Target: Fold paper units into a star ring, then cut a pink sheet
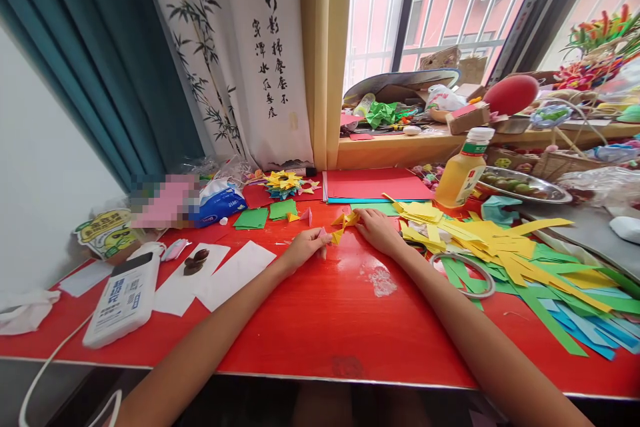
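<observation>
My left hand (306,245) pinches a small pink folded paper piece (323,234) above the red table (310,330). Yellow folded paper pieces (338,236) join up with it, between my two hands. The fingers of my right hand (376,228) are closed on the yellow folded paper (352,218) at the other end; the fingertips partly hide it. Just beyond my left hand lies another pink folded piece (307,216), beside a small yellow one (293,217). A finished-looking ring of yellow and blue folded paper (283,183) sits farther back.
Yellow strips (493,240), green strips and a tape roll (487,287) spread at right. A juice bottle (461,174) stands behind them. Red sheets (377,184) lie at the back. On the left are a white power bank (123,300), white papers (235,277) and a blue tissue pack (220,204).
</observation>
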The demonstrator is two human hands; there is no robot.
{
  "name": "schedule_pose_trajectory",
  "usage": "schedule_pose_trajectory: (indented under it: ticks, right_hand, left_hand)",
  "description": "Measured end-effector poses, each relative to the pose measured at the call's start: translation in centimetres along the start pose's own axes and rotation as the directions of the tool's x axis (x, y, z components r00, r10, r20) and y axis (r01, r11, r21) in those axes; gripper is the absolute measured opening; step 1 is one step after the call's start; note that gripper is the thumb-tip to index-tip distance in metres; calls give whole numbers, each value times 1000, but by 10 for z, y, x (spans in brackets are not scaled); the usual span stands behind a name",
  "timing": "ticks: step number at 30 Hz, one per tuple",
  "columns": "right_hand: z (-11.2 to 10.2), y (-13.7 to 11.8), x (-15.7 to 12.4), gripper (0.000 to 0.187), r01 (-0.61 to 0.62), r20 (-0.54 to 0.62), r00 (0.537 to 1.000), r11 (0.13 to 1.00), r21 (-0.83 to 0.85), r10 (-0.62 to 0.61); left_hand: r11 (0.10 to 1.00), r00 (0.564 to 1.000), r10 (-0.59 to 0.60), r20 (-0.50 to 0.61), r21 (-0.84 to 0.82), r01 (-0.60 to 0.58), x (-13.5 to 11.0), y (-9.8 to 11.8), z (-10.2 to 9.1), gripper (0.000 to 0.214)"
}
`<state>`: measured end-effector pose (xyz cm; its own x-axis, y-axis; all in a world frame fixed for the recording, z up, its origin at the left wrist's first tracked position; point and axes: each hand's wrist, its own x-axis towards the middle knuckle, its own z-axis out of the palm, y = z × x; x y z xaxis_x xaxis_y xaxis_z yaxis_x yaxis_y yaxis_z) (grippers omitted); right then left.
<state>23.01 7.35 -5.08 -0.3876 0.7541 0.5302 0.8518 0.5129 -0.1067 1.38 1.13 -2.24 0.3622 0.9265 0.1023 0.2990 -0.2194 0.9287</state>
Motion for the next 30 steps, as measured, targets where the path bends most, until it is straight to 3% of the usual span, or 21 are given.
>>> schedule_pose_trajectory:
  ticks: [6,13,19,24,30]
  right_hand:
    - [-4,1,0,23,24,-58,998,999,36,-21]
    - [-7,1,-3,28,-37,-112,993,998,53,43]
    - [-7,-3,-3,37,-14,-63,998,999,40,16]
    - [-7,-2,-2,28,7,-25,1000,999,41,-6]
    - [-8,-1,-2,22,-28,-73,997,993,114,37]
  left_hand:
    - [998,1000,4,18,-58,-3,2,-2,0,35]
    - [984,1000,-12,-21,-180,8,5,-3,0,36]
    - [985,1000,-9,-13,-175,7,4,-2,0,37]
    - [986,1000,-10,-5,-167,9,3,-2,0,37]
    - [986,1000,-18,-5,-164,17,3,-2,0,38]
